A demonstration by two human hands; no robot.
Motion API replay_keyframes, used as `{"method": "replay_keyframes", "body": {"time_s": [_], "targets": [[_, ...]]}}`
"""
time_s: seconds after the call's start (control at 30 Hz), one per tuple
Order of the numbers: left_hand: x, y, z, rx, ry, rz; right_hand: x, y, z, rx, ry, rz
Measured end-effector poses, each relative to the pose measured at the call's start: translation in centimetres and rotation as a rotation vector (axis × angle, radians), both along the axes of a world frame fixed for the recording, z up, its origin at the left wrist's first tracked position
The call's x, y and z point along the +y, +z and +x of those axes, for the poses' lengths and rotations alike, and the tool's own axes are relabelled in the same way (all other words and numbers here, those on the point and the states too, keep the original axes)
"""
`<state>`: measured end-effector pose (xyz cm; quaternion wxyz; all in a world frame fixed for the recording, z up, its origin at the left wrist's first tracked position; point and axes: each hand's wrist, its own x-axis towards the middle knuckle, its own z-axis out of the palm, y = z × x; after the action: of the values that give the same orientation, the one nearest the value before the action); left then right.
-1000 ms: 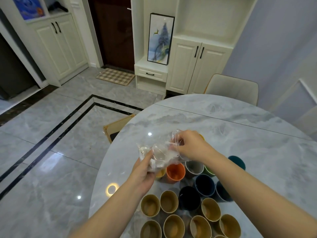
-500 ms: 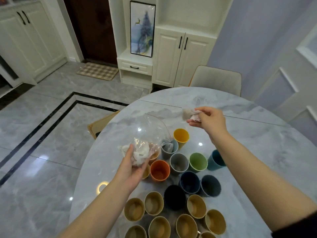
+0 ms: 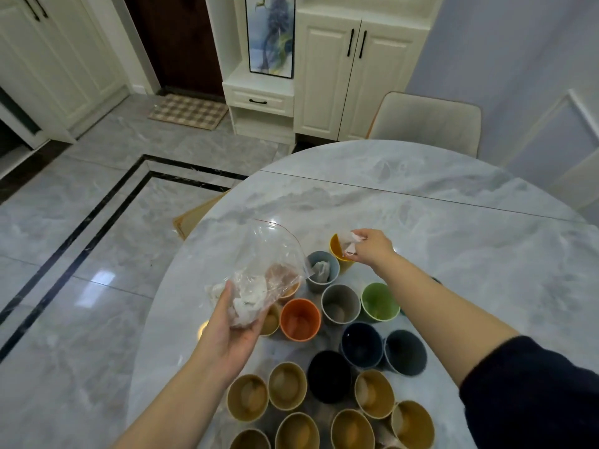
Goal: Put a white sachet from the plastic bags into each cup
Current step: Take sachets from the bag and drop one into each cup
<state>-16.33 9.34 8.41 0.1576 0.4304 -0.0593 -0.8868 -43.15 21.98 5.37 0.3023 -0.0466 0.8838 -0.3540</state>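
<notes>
Right hand (image 3: 372, 246) pinched around one white sachet (image 3: 348, 244), held just over the rim of the yellow cup (image 3: 337, 251) at the far end of the group. Left hand (image 3: 231, 332) palm up, fingers curled under a clear plastic bag (image 3: 269, 270) with more white sachets bunched at its bottom, the open mouth of the bag standing up and tilted toward the cups. Just beside the yellow cup, a light blue cup (image 3: 322, 270) with a sachet already inside. Nearer, a grey cup (image 3: 340, 304), a green cup (image 3: 380, 302) and an orange cup (image 3: 300, 319), apparently without sachets. Closer still, dark blue and black cups, then a cluster of tan cups (image 3: 287, 390), some with a pale sachet inside. All standing upright on a grey marble table (image 3: 453, 254), with a pale chair (image 3: 428, 123) at its far side.
</notes>
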Motion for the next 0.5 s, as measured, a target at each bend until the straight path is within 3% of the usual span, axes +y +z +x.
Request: {"method": "replay_keyframes", "body": {"time_s": [0.17, 0.33, 0.4, 0.5], "targets": [[0.0, 0.0, 0.8, -0.001, 0.023, -0.005, -0.2, -1.4, 0.4, 0.013, -0.004, -0.011], [0.1, 0.7, 1.4, -0.035, 0.054, -0.037, -0.8, 6.4, 2.3, 0.102, -0.22, -0.388], [0.2, 1.1, 1.5, -0.035, 0.047, -0.038, -1.3, 11.2, 4.2, 0.078, -0.095, -0.47], [0.4, 1.8, 1.6, -0.005, 0.011, -0.064, -1.7, 17.2, 8.4, 0.018, 0.263, -0.44]]}}
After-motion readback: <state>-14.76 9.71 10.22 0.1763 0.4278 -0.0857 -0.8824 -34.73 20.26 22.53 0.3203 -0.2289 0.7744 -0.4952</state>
